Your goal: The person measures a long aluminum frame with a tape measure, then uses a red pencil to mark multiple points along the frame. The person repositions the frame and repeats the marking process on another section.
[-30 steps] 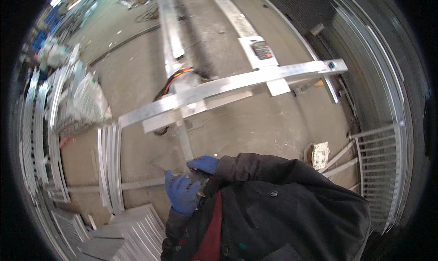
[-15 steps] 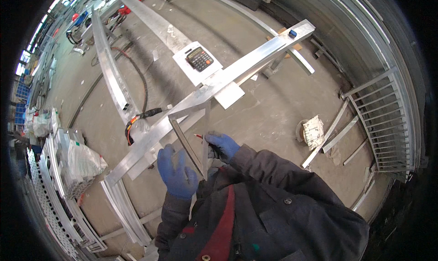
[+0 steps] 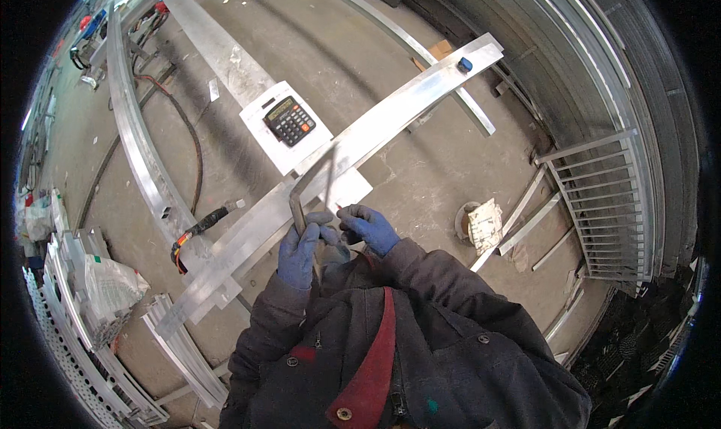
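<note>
My left hand [image 3: 300, 252], in a blue glove, is closed around a slim angled metal frame piece [image 3: 297, 204] held upright in front of my chest. The piece's upper end reaches over a long aluminium beam [image 3: 409, 106]. My right hand [image 3: 369, 228], also blue-gloved, is pinched on a thin red-tipped stick [image 3: 339, 207] that looks like a pencil; most of it is hidden by the fingers. This hand is just right of the frame piece. Beyond the beam, a black calculator [image 3: 290, 121] lies on a white board [image 3: 259, 138].
A small blue object [image 3: 465, 66] sits near the beam's far right end. A cable with taped wires [image 3: 206, 225] crosses at left. Metal profiles [image 3: 188, 350] lie lower left. A bucket [image 3: 464, 222] and a slatted metal rack [image 3: 601, 204] stand at right.
My left hand has gone from open to closed on the frame piece, which has turned to a narrower view. My right hand has come off its side. The view has shifted.
</note>
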`<state>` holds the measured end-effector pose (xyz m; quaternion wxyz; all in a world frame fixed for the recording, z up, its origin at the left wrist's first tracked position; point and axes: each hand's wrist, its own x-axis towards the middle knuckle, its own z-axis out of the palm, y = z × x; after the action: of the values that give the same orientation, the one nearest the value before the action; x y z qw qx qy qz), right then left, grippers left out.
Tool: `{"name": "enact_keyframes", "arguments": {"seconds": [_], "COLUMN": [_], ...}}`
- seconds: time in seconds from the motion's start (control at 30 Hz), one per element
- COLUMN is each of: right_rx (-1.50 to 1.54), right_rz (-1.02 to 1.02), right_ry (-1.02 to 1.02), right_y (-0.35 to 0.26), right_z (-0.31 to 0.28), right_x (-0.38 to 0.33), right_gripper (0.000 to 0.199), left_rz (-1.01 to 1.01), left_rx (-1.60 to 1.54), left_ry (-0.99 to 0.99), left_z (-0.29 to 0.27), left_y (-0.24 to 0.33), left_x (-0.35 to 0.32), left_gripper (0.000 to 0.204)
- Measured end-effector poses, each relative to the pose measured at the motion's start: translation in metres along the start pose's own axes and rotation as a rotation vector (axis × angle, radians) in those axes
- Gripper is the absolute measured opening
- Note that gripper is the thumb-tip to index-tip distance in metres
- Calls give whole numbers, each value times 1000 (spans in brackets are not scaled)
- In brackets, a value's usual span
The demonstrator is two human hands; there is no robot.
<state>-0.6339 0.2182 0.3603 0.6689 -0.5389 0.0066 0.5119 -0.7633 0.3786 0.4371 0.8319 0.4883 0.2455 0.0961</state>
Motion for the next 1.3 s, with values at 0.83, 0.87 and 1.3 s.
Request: {"name": "enact_keyframes", "arguments": {"seconds": [0.83,0.87,1.3], "right_rx": [-494,-465,-358], "right_rz": [58,37,114], "right_ry": [393,350,278], "right_y": [-291,-288,-275], "right_z": [-608,-602,-587], "right_x": [405,413,440], "right_gripper": [49,46,48], "left_rz": [-391,-468,-710], "left_rx": [854,824,-145], "left_ry": [51,85,425], "left_z": [254,262,203], "left_y": [-192,-204,-363], "left_x": [205,216,395], "left_gripper": [41,41,57]}}
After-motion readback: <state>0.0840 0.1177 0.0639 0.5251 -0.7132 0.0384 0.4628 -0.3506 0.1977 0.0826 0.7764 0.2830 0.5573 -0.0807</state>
